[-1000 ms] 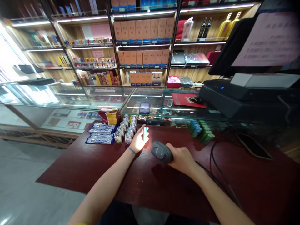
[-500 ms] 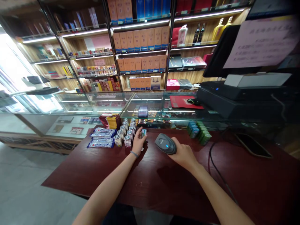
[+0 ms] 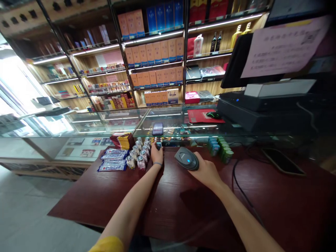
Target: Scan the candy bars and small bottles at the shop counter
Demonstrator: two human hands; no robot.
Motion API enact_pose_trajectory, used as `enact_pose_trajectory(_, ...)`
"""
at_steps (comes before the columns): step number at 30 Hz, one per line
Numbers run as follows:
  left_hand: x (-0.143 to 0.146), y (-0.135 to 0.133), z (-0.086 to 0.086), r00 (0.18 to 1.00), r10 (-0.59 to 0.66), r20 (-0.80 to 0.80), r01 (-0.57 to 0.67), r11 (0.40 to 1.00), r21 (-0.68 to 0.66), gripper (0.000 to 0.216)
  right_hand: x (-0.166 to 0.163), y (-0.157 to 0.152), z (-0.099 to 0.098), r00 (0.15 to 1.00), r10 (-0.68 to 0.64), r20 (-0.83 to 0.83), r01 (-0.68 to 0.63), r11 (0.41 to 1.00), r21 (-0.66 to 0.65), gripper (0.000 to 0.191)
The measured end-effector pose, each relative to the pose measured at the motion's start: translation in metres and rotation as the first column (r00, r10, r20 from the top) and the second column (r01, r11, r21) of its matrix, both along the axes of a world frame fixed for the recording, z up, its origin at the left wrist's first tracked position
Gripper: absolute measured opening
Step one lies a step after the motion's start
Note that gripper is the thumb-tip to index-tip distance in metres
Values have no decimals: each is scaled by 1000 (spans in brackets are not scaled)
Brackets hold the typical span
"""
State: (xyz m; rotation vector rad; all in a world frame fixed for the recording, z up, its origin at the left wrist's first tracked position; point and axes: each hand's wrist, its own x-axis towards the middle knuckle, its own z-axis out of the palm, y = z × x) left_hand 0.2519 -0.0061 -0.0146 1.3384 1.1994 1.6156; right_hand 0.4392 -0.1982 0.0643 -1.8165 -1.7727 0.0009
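My right hand (image 3: 206,171) is wrapped round a dark grey barcode scanner (image 3: 186,158), held above the table with a blue light glowing on its top. Left of it, my left hand (image 3: 156,155) reaches to the back of the dark red table (image 3: 168,203), fingers closed round a small blue-green item (image 3: 159,144); its kind is mostly hidden. Right beside that hand stand rows of small lidded jars (image 3: 141,161). Farther left lie blue-and-white packets (image 3: 112,165), with a stack of red and yellow packets (image 3: 122,141) behind them.
Small green cylinders (image 3: 226,154) and blue ones (image 3: 214,148) stand at the back right. A black cable (image 3: 241,189) runs across the table near a phone-like slab (image 3: 283,161). Behind are a glass counter (image 3: 173,122), a red mat (image 3: 203,116) and a monitor (image 3: 233,63).
My left hand has moved a little farther back, its fingers now closer round the small item. The view has tilted slightly upward. My right hand still holds the scanner in about the same place.
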Motion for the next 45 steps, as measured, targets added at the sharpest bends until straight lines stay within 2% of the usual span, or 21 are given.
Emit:
enact_pose_trajectory(6, 11, 17, -2, 994, 107, -3, -106, 994, 26, 37, 6, 0, 1, 999, -38, -31, 39, 999, 23, 27)
enact_pose_trajectory(12, 17, 27, 0, 978, 145, -152, -160, 983, -89, 31, 10, 0, 1, 998, -43, -54, 45, 998, 39, 28)
enact_pose_trajectory(25, 20, 40, -9, 979, 187, -85, -192, 980, -59, 32, 10, 1, 1, 988, -64, -138, 68, 997, 24, 26)
enact_pose_trajectory(30, 20, 37, -9, 974, 201, -104, -206, 978, -41, 35, 13, 2, 0, 984, -62, -166, 68, 997, 33, 26)
enact_pose_trajectory(38, 19, 25, -1, 946, 212, -245, -218, 976, 3, 52, 21, 4, 0, 983, -109, -148, 122, 990, 78, 29)
enact_pose_trajectory(42, 21, 10, 6, 954, 227, -196, -208, 971, 117, 54, 30, 3, 4, 962, -148, -231, 179, 977, 118, 35)
enact_pose_trajectory(45, 33, -7, 10, 972, 214, -96, -190, 959, 210, 52, 41, 3, 5, 934, -155, -321, 219, 961, 171, 38)
